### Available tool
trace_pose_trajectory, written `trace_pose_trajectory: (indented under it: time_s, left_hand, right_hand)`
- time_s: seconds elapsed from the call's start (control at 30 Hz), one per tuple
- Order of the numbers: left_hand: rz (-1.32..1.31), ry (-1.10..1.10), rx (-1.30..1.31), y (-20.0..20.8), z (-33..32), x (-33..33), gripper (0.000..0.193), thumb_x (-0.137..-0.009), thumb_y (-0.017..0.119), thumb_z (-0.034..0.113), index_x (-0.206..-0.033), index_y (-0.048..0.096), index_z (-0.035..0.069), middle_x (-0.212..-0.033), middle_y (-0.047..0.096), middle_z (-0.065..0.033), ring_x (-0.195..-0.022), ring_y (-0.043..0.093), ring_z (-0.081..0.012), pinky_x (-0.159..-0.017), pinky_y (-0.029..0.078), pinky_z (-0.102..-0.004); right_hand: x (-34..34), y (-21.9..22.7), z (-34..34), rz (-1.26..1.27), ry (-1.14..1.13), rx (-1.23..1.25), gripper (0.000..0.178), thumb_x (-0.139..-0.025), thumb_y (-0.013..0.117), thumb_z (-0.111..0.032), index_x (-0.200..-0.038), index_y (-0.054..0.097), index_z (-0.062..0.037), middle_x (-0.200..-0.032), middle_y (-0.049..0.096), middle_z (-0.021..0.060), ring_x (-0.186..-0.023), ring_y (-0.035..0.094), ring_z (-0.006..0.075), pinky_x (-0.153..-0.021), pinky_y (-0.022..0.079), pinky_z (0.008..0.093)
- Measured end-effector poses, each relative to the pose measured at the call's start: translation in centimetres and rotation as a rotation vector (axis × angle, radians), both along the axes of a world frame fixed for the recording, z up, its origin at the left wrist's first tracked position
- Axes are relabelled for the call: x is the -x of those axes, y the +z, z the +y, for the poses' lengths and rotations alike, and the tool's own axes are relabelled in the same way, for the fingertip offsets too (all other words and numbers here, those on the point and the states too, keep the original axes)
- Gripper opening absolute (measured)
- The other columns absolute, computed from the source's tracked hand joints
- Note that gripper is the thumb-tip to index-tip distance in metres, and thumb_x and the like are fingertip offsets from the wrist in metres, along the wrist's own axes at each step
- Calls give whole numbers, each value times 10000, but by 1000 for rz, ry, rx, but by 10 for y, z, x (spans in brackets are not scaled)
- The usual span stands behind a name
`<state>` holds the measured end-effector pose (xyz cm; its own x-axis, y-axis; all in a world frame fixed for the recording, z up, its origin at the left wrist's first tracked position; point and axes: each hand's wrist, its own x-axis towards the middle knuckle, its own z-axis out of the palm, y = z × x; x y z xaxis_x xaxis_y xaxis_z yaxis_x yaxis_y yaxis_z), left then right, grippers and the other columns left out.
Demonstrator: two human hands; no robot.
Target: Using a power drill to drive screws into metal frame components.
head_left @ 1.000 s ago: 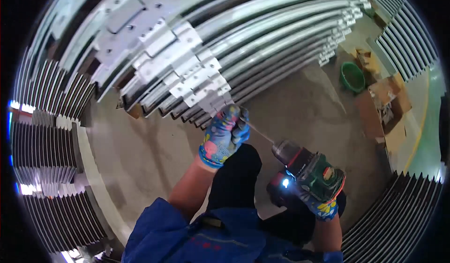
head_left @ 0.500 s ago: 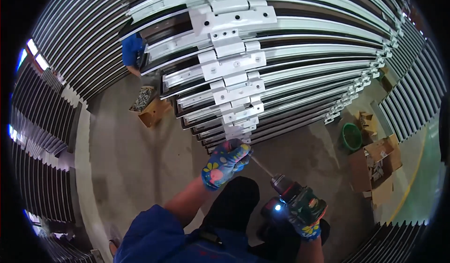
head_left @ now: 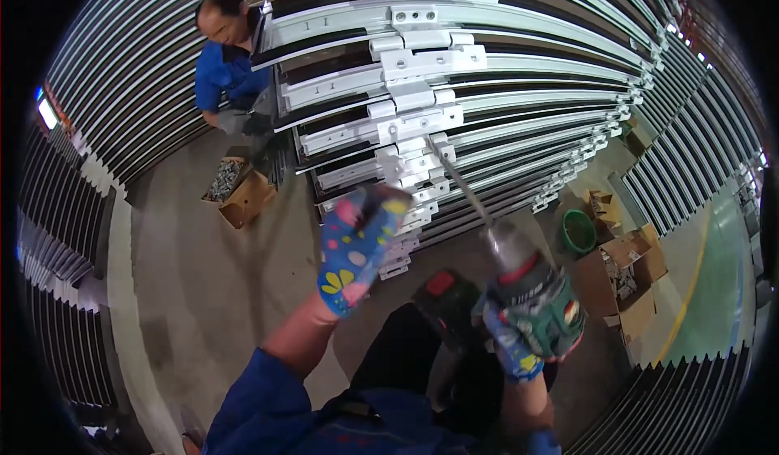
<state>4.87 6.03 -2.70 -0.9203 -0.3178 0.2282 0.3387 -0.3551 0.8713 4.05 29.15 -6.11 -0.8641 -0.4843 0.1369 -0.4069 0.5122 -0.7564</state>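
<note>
My right hand, in a blue flower-patterned glove, grips the handle of a green and black cordless drill. The drill's long thin bit points up and away, its tip overlapping a white hinge in the stack; whether they touch I cannot tell. My left hand, in a matching glove, is raised left of the bit, close in front of the lower hinges. Its fingers are dark and smeared by motion, so whatever they may hold is hidden. White hinges run in a column along the stacked white frame profiles.
A person in blue bends beside the stack at the left. Below them stands a cardboard box of small metal parts. At right are a green basket and an open carton. More profile stacks line both sides.
The drill and its bit have risen toward the hinges. My left hand has come away from the bit, moving up and left. The person at the left shows more fully.
</note>
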Motion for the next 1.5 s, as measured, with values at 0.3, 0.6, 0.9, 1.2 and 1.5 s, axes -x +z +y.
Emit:
trace_pose_trajectory:
  time_s: [0.3,0.6,0.9,1.2,1.5]
  left_hand:
    - [110,586,627,13,-48,46,296,-752,694,224,-947,618,15,-734,627,-84,-624,577,-147,-621,458,-262]
    - [20,537,598,25,-45,50,294,-764,686,207,-947,616,-12,-784,647,-115,-664,613,-157,-629,476,-264]
    - [49,517,562,18,-44,57,270,-772,682,198,-929,624,-14,-783,648,-121,-677,619,-168,-631,478,-270]
    - [80,490,462,18,-43,54,235,-792,664,209,-892,626,0,-710,636,-106,-617,610,-158,-587,469,-271]
    - [88,375,442,16,-46,58,181,-816,649,104,-918,607,-39,-738,595,-1,-668,531,-54,-601,421,-186]
  right_hand:
    - [30,44,-56,-130,-87,584,137,-824,595,-83,-949,578,-29,-723,592,33,-614,556,101,-531,432,236]
    - [39,46,-66,-121,-69,625,115,-805,647,-99,-908,606,-66,-737,618,19,-597,587,86,-481,432,209]
    - [43,51,-74,-55,-88,574,126,-808,646,-111,-918,607,-62,-736,624,15,-592,590,84,-470,427,210]
    - [28,90,-80,158,-120,463,172,-796,583,9,-968,583,0,-729,596,41,-584,570,111,-504,446,230]
    - [22,139,-70,226,-229,54,120,-765,630,-63,-881,607,-43,-745,606,26,-606,570,104,-528,444,243]
